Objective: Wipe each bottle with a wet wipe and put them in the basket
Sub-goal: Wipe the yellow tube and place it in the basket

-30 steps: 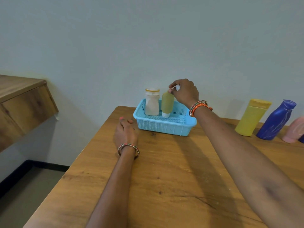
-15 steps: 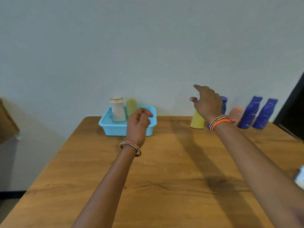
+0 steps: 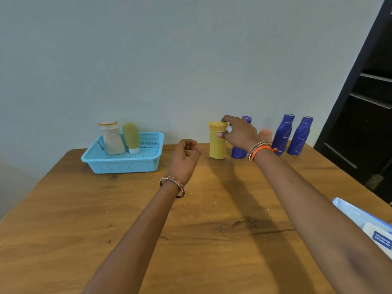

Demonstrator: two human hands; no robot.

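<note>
A light blue basket (image 3: 127, 166) stands at the table's back left with a white bottle (image 3: 112, 139) and an olive tube (image 3: 131, 134) upright inside. My right hand (image 3: 239, 133) grips the top of a yellow bottle (image 3: 216, 145) that stands on the table by the wall; a small white bit of wipe (image 3: 229, 128) shows between its fingers. My left hand (image 3: 184, 160) hovers above the table left of that bottle, fingers loosely curled, holding nothing. Behind my right hand stand a blue bottle (image 3: 238, 152) and a pink bottle (image 3: 265, 134), both partly hidden.
Two more blue bottles (image 3: 283, 132) (image 3: 300, 135) stand by the wall at the back right. A pack of wet wipes (image 3: 369, 225) lies at the table's right edge. A dark shelf unit (image 3: 364, 102) rises beyond the right side.
My right hand left the olive tube in the basket, swung right and closed on the yellow bottle's top. My left hand lifted off the table and moved right. The view turned right.
</note>
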